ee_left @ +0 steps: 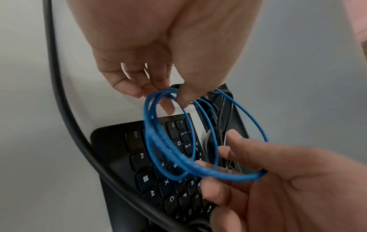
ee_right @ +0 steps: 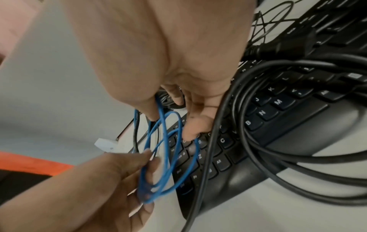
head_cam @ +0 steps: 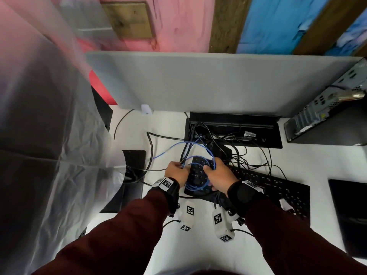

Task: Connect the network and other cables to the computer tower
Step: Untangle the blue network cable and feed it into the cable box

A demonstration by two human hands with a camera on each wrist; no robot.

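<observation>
I have the blue cable coiled in loops between both hands, just above the left end of the keyboard. My left hand pinches one side of the coil between thumb and fingertips, and my right hand has its fingers curled through the other side, so both are clamped on the same cable. In the left wrist view the coil hangs over the keys with my thumb pressing the loops against my fingers. One blue strand runs from the coil up and left across the white desk, and another goes into the black cable tray at the far side. A tangle of black cables spills from that tray over the keyboard. The tower lies at the far right of the desk, well apart from my hands, its ports facing up.
</observation>
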